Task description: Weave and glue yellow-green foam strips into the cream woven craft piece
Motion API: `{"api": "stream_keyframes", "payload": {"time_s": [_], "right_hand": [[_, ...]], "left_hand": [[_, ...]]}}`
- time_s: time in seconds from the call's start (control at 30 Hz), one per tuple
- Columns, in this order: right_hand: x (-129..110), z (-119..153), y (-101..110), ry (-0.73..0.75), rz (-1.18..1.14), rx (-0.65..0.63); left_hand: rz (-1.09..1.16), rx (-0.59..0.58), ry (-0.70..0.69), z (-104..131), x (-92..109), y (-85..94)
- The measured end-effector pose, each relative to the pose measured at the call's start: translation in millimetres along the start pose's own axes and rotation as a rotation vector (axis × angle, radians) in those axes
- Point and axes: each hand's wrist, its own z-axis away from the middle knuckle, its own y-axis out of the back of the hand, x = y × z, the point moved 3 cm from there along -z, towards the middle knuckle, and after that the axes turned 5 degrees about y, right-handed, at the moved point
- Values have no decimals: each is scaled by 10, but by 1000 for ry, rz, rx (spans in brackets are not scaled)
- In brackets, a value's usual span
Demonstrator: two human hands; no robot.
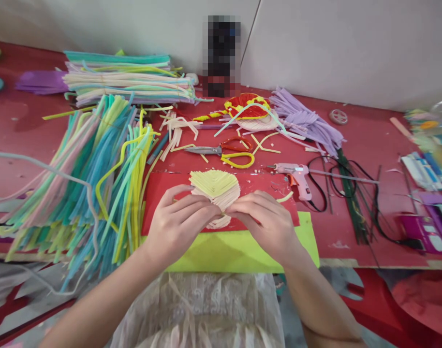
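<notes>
A rounded piece made of slanting rows of pipe cleaners (215, 183), pale yellow above and cream below, lies on a red sheet on the table. My left hand (184, 222) reaches over its lower left side, thumb and fingers pinched together. From the right, my right hand (266, 222) pinches at nearly the same spot. Between the fingertips shows a small yellowish pipe cleaner bit, mostly hidden. The fingers also cover part of the cream rows.
Scissors (221, 151) and a pink glue gun (295, 178) with a black cord lie beyond the hands. Bundled pipe cleaners (97, 169) crowd the left, purple ones (308, 118) the back right. A red and yellow pipe cleaner piece (247, 106) lies behind. A lime sheet (228, 251) lines the front edge.
</notes>
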Motion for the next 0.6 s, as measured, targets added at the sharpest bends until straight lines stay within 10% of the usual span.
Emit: {"api": "stream_keyframes", "payload": {"time_s": [0.6], "right_hand": [[30, 1, 12, -4, 15, -56]], "left_hand": [[-25, -71, -56, -54, 62, 61]]}}
